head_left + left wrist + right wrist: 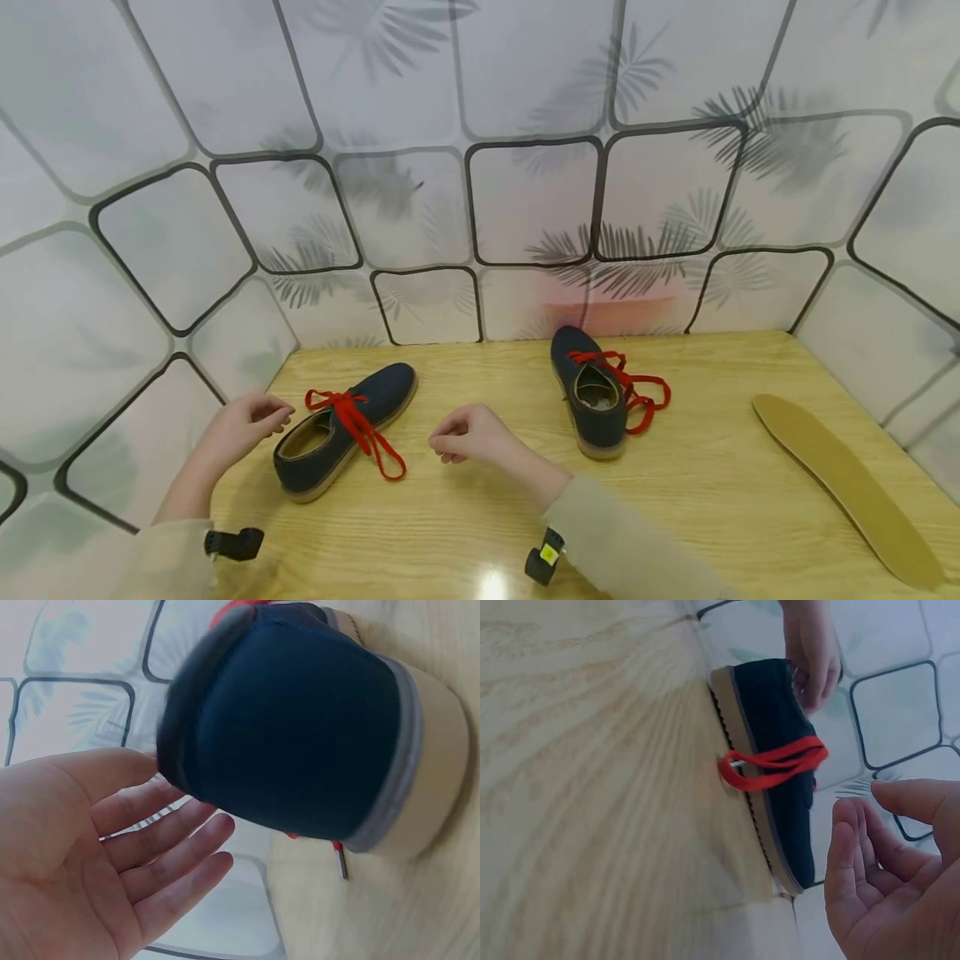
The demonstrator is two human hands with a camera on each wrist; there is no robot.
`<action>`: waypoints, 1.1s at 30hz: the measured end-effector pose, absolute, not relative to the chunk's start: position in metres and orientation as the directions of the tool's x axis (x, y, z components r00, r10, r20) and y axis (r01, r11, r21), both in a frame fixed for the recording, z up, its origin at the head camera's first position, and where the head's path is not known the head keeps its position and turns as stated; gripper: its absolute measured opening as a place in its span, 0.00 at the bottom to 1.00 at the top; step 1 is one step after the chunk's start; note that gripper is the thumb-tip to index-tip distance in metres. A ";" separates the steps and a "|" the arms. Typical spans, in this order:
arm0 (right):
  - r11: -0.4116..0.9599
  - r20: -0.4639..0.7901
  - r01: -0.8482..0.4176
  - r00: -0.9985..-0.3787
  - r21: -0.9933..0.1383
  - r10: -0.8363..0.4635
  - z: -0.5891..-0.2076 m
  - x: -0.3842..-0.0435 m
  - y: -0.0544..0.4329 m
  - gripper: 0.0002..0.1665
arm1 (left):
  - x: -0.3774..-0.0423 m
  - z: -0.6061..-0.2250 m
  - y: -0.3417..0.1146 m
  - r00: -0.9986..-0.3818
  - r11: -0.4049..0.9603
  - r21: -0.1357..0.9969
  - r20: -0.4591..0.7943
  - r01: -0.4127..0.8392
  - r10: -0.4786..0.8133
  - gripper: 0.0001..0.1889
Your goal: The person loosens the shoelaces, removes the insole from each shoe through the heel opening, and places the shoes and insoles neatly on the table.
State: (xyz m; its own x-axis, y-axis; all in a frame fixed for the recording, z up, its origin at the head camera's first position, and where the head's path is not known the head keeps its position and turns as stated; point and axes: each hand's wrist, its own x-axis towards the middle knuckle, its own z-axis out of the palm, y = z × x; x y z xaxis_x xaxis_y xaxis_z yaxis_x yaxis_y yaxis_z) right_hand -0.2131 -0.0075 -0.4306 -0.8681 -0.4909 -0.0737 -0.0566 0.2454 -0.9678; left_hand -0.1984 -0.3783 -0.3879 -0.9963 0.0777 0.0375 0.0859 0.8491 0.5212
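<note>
A navy shoe (385, 395) with red laces (349, 414) stands on the table at the left, its toe turned to the back right. Beside its heel is my left hand (245, 428), fingers loosely bent and holding nothing; in the left wrist view the shoe's heel (300, 727) partly overlaps the fingertips, and I cannot tell if they touch. My right hand (474, 435) hovers to the right of this shoe. In the right wrist view its thumb and fingers are apart, with nothing between them.
A second navy shoe (602, 428) with loose red laces stands right of centre, toe toward the back wall. A tan insole (847, 483) lies at the right of the wooden table (465, 533). Patterned walls (532, 204) close off the back and sides.
</note>
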 end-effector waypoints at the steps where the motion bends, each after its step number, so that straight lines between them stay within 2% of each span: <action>1: 0.244 -0.075 -0.054 -0.868 -0.968 -0.491 -0.432 -0.212 -0.011 0.10 | -0.198 -0.389 -0.380 -0.997 0.848 0.525 0.022 0.078 0.078 0.18; 13: 0.137 -0.136 0.084 -0.892 -0.987 -0.431 -0.444 -0.191 -0.056 0.08 | -0.204 -0.401 -0.387 -0.976 0.795 0.606 -0.180 -0.008 0.127 0.25; 21: 0.076 -0.181 0.164 -0.882 -0.984 -0.436 -0.454 -0.185 -0.073 0.09 | -0.207 -0.407 -0.384 -0.969 0.810 0.586 -0.206 -0.013 0.133 0.29; 33: 0.057 -0.269 0.276 -0.833 -0.959 -0.483 -0.457 -0.184 -0.099 0.13 | -0.210 -0.404 -0.379 -0.962 0.796 0.605 -0.231 -0.023 0.147 0.24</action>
State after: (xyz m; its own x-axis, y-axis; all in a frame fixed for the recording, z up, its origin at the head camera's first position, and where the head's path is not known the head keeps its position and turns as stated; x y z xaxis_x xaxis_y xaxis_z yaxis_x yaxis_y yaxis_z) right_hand -0.1844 -0.0990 -0.4574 -0.8335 -0.4828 -0.2688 0.2764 0.0569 -0.9593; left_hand -0.2101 -0.3785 -0.4045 -0.9619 0.1470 -0.2307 -0.0235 0.7959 0.6050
